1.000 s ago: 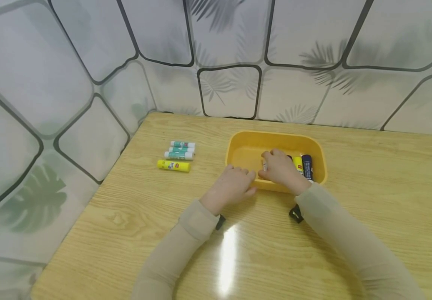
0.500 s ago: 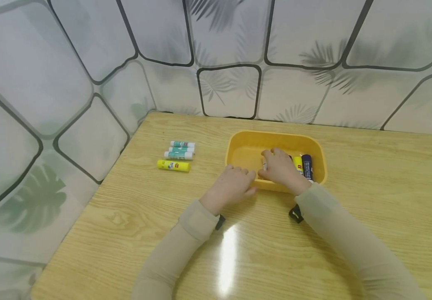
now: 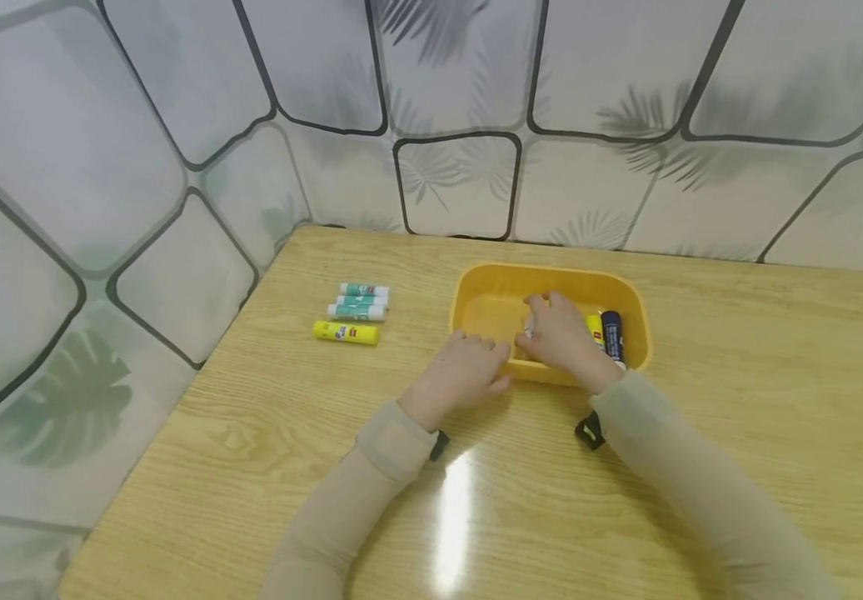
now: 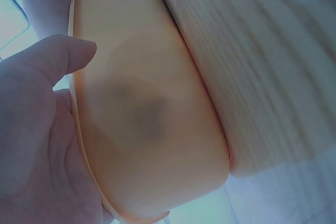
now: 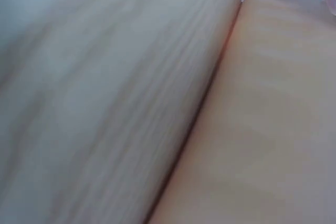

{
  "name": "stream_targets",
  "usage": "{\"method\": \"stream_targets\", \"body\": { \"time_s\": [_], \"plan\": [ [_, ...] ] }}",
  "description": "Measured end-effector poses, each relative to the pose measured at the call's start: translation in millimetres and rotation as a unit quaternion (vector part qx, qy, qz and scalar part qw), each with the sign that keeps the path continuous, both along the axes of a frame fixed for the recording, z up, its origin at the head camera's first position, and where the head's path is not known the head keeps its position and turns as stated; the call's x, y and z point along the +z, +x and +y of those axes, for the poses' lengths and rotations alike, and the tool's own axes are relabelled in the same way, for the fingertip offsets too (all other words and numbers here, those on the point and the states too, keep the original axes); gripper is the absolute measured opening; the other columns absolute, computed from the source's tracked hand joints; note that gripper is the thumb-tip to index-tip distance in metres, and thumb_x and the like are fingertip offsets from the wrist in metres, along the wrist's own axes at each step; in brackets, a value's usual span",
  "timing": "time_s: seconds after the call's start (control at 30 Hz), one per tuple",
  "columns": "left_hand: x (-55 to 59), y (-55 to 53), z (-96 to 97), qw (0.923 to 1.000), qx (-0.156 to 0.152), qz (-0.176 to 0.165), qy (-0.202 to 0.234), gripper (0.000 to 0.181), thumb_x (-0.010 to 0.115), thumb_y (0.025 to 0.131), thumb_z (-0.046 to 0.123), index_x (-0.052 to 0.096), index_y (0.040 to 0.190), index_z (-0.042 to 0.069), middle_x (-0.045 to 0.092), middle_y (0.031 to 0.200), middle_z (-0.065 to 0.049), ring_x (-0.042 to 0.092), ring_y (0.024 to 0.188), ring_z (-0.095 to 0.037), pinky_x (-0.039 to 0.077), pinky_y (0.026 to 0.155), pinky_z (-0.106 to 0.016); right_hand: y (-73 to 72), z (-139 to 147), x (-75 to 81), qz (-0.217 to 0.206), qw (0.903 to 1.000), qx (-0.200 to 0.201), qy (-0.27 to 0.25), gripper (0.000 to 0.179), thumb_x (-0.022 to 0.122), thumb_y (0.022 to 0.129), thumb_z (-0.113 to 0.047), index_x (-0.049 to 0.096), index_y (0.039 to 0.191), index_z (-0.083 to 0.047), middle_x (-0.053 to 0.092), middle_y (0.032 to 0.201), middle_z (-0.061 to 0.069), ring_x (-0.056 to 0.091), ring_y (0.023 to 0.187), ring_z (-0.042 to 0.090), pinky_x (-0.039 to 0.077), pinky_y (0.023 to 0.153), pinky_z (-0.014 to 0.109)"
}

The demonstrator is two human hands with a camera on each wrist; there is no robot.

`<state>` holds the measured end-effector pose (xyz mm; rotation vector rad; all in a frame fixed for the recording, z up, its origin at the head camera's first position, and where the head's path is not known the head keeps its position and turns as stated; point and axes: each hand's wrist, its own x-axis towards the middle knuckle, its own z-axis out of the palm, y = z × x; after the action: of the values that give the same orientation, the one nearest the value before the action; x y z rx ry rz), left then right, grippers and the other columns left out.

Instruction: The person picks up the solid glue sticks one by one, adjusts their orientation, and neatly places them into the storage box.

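Observation:
In the head view, my left hand [image 3: 461,375] holds the front left rim of a yellow plastic tray [image 3: 493,307]. The left wrist view has the thumb [image 4: 79,56] against the tray's outer wall. My right hand [image 3: 562,337] reaches inside the tray, its thumb and fingers pinching a small whitish stick [image 3: 529,325], probably a glue stick, mostly covered by the fingers. To the right of that hand lie a yellow glue stick [image 3: 594,326] and a dark blue glue stick [image 3: 612,335]. In the right wrist view the right hand is almost wholly out of sight.
Left of the tray, a yellow glue stick [image 3: 346,332] lies in a column with three green-and-white glue sticks [image 3: 357,312]. Everything stands on a wooden table [image 3: 251,450], whose far edge meets a patterned wall [image 3: 456,183].
Inside the tray my right hand has shifted very slightly; a dark end glimpsed beside the yellow glue stick is now covered. My left hand stays on the rim.

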<state>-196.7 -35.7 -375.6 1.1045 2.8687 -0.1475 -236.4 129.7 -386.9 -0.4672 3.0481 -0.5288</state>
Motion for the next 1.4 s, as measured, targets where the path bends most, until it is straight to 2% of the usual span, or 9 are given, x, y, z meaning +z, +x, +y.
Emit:
{"method": "stream_targets", "body": {
  "time_s": [0.27, 0.6, 0.9, 1.23, 1.4],
  "plan": [
    [-2.0, 0.5, 2.2, 1.0000, -0.003, -0.004, -0.002, 0.031, 0.045, 0.089, 0.043, 0.052, 0.099, 0.015, 0.054, 0.081, 0.003, 0.047, 0.069, -0.013, 0.032, 0.065, -0.028, 13.0, 8.7, 3.5, 0.050, 0.9950, -0.013, -0.086, 0.048, 0.053, 0.082, -0.022, 0.044, 0.121, 0.005, 0.040, 0.120, 0.028, 0.039, 0.109, 0.041, 0.033, 0.087, 0.051],
    [-4.1, 1.8, 3.2, 1.0000, -0.001, -0.003, -0.002, 0.032, 0.034, 0.093, 0.042, 0.051, 0.092, 0.015, 0.051, 0.075, 0.004, 0.046, 0.065, -0.013, 0.032, 0.064, -0.028, 35.6, 28.2, 17.6, 0.071, 0.9891, -0.011, -0.129, 0.034, 0.053, 0.085, -0.018, 0.052, 0.110, 0.005, 0.052, 0.107, 0.021, 0.049, 0.095, 0.033, 0.040, 0.079, 0.047],
    [-5.5, 1.5, 4.7, 0.9999, 0.006, -0.007, 0.010, 0.032, 0.030, 0.095, 0.039, 0.051, 0.092, 0.016, 0.052, 0.076, 0.003, 0.047, 0.067, -0.013, 0.033, 0.066, -0.028, 50.6, 44.5, 18.1, 0.053, 0.9913, 0.029, -0.117, 0.029, 0.058, 0.083, -0.014, 0.055, 0.102, 0.009, 0.058, 0.095, 0.022, 0.055, 0.086, 0.034, 0.042, 0.074, 0.046],
    [-2.4, 0.7, 1.7, 0.9997, 0.007, -0.001, 0.022, 0.032, 0.030, 0.095, 0.039, 0.051, 0.089, 0.015, 0.051, 0.074, 0.003, 0.047, 0.067, -0.013, 0.034, 0.068, -0.029, 62.9, 58.1, 13.1, 0.031, 0.9962, 0.039, -0.071, 0.031, 0.059, 0.084, -0.021, 0.057, 0.100, 0.006, 0.060, 0.094, 0.020, 0.056, 0.085, 0.033, 0.043, 0.073, 0.047],
    [-1.2, 0.7, 0.9, 0.9997, 0.009, -0.006, 0.022, 0.032, 0.030, 0.096, 0.038, 0.051, 0.090, 0.015, 0.051, 0.075, 0.003, 0.048, 0.067, -0.013, 0.033, 0.068, -0.029, 64.6, 60.7, 12.8, 0.020, 0.9971, 0.051, -0.052, 0.027, 0.057, 0.086, -0.028, 0.059, 0.089, 0.000, 0.056, 0.074, 0.007, 0.050, 0.064, 0.020, 0.041, 0.058, 0.035]
  ]
}}
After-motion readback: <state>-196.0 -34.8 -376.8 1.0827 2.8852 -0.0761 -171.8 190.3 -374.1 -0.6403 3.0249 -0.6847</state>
